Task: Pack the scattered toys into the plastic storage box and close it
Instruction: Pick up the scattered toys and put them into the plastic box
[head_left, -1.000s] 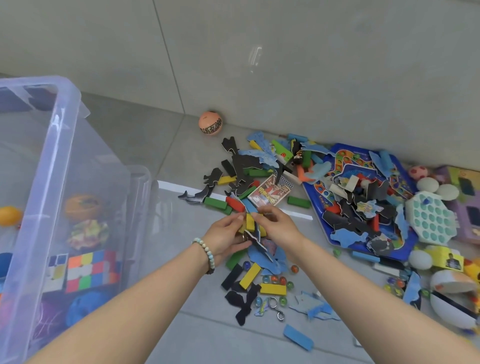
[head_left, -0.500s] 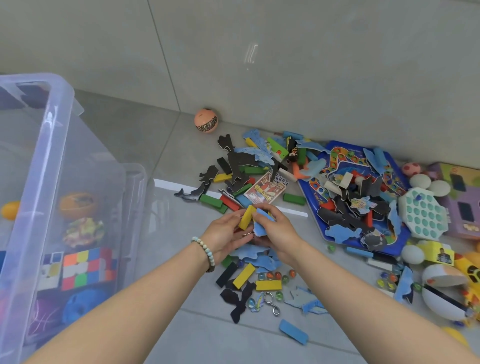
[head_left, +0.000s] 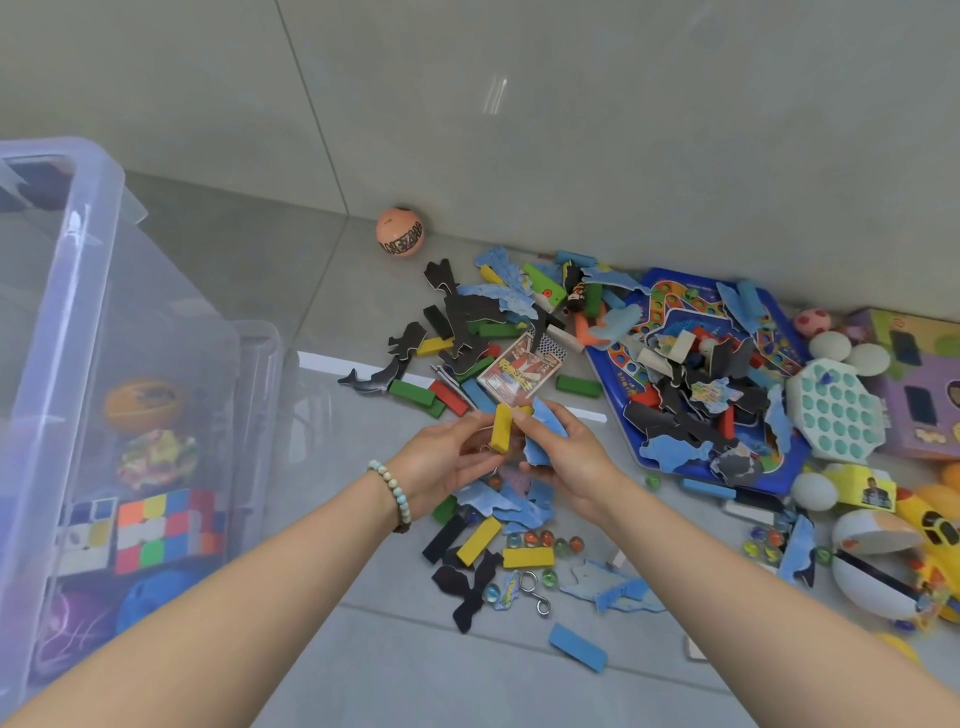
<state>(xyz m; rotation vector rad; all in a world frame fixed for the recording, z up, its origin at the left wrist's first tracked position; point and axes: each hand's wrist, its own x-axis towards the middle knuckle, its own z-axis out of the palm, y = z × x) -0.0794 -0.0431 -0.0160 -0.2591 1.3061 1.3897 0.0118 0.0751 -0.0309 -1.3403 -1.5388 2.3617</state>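
Clear plastic storage box (head_left: 78, 291), open-topped, far left on the grey tiled floor (head_left: 363, 675), with colour cubes (head_left: 166, 525) seen through its wall. Blue game board (head_left: 675, 299), at right near the wall, overlaid with puzzle pieces and blocks; the scattered toys (head_left: 488, 545) spread from it across mid-floor, and a peach ball (head_left: 400, 231) lies apart by the wall. Hands above the heap: left hand (head_left: 441, 467) pinches an upright yellow block (head_left: 501, 428); right hand (head_left: 566, 457), just beside it, fingers curled round blue puzzle pieces (head_left: 545, 431), thumb touching the block's top.
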